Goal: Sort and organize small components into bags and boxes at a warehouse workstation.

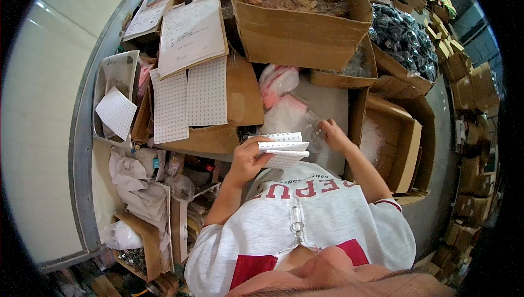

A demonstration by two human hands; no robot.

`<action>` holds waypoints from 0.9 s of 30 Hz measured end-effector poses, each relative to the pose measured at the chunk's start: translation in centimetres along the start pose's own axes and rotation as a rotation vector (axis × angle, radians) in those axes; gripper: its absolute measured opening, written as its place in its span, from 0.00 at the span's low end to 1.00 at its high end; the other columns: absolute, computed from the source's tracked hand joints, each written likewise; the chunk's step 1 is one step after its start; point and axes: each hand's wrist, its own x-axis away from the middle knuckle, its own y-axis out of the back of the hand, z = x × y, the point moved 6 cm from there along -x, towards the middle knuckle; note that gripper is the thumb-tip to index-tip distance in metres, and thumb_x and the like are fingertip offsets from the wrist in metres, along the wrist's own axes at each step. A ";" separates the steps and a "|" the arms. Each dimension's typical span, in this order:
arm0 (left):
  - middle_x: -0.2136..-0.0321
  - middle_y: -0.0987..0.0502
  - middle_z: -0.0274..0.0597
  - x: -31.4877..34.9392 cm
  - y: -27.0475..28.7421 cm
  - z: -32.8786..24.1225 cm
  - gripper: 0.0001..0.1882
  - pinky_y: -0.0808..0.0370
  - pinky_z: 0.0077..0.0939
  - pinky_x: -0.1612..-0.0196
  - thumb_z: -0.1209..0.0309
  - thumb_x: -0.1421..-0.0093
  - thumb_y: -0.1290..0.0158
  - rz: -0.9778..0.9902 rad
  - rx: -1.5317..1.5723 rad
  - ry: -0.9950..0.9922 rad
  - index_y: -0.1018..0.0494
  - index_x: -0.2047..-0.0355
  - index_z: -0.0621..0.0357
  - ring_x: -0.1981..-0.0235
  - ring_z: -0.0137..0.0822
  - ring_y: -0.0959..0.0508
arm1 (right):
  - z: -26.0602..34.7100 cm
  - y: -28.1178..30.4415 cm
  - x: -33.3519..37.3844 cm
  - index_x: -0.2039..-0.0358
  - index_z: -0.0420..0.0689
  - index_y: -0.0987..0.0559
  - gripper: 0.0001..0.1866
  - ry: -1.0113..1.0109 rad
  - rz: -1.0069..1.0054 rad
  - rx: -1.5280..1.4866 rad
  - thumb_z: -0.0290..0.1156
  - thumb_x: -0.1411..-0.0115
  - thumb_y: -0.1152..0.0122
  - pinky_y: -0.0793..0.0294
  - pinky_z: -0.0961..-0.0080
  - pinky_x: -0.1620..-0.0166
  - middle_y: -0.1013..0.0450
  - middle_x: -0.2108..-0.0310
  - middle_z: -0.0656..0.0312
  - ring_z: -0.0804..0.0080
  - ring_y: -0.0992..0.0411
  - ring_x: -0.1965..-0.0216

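Note:
My left hand (250,159) is closed around a folded stack of white label sheets (286,152) printed with rows of small marks, held in front of my chest. To its right, my right hand (334,134) reaches down with its fingertips pinched together at the edge of some clear plastic bags (289,116). Several tiny white dots show by these fingertips; whatever the fingers hold is too small to name. Just beyond the clear bags lies a bundle of bags with pink-red edges (279,81). Two more label sheets (206,95) hang over a carton to the left.
Open cartons surround the work surface: a large one (300,32) holding brown wrapped pieces, another with black bagged items (404,40), and one at right (390,138). Papers (192,35) lie at far left above a grey bin (114,103). Crumpled paper (139,182) sits lower left.

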 end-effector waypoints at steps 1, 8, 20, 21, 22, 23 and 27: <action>0.63 0.22 0.47 0.1 0.1 0.0 0.13 0.23 0.25 0.62 0.83 0.53 0.38 -0.004 -0.003 0.003 0.24 0.65 0.68 0.64 0.38 0.20 | 0.1 -0.8 0.2 0.54 0.45 0.33 0.24 -0.001 0.003 0.062 0.18 0.54 0.40 0.28 0.56 0.54 0.35 0.55 0.43 0.40 0.32 0.54; 0.63 0.22 0.47 0.7 0.6 0.3 0.12 0.24 0.26 0.62 0.83 0.53 0.38 -0.048 -0.023 0.020 0.24 0.66 0.66 0.64 0.39 0.20 | 1.3 2.0 0.6 0.56 0.44 0.33 0.23 -0.234 -0.042 0.328 0.28 0.52 0.36 0.28 0.58 0.58 0.29 0.60 0.46 0.44 0.28 0.58; 0.62 0.23 0.46 0.8 0.8 0.3 0.13 0.23 0.25 0.62 0.83 0.53 0.38 -0.062 0.014 0.044 0.24 0.64 0.67 0.63 0.35 0.21 | 1.9 -0.7 -1.4 0.59 0.42 0.33 0.17 -0.255 0.005 0.115 0.36 0.45 0.43 0.29 0.53 0.57 0.26 0.64 0.43 0.43 0.28 0.59; 0.62 0.23 0.46 0.9 0.8 0.5 0.13 0.23 0.25 0.62 0.83 0.52 0.38 -0.059 0.016 0.047 0.24 0.64 0.67 0.63 0.34 0.21 | 2.1 0.1 -1.3 0.59 0.42 0.32 0.18 -0.218 -0.063 0.203 0.33 0.48 0.38 0.28 0.58 0.60 0.26 0.67 0.45 0.47 0.27 0.63; 0.62 0.23 0.46 1.0 0.8 0.5 0.13 0.23 0.25 0.62 0.83 0.52 0.38 -0.060 0.016 0.045 0.24 0.64 0.67 0.63 0.34 0.21 | 2.5 0.9 -1.2 0.59 0.41 0.32 0.21 -0.181 -0.131 0.291 0.31 0.51 0.34 0.28 0.63 0.63 0.26 0.71 0.48 0.52 0.26 0.66; 0.62 0.23 0.46 1.0 0.6 0.4 0.13 0.23 0.25 0.62 0.83 0.52 0.38 -0.035 0.009 0.036 0.24 0.64 0.66 0.63 0.34 0.21 | 2.8 1.2 -1.3 0.59 0.41 0.32 0.21 -0.181 -0.133 0.292 0.31 0.51 0.34 0.28 0.63 0.63 0.26 0.71 0.48 0.52 0.26 0.66; 0.62 0.22 0.45 0.7 0.1 -0.1 0.13 0.23 0.24 0.62 0.82 0.52 0.38 0.012 0.001 -0.012 0.24 0.64 0.66 0.63 0.36 0.21 | 9.2 2.6 -1.1 0.63 0.42 0.31 0.15 -0.066 0.031 -0.545 0.29 0.47 0.35 0.29 0.76 0.63 0.27 0.69 0.59 0.71 0.28 0.66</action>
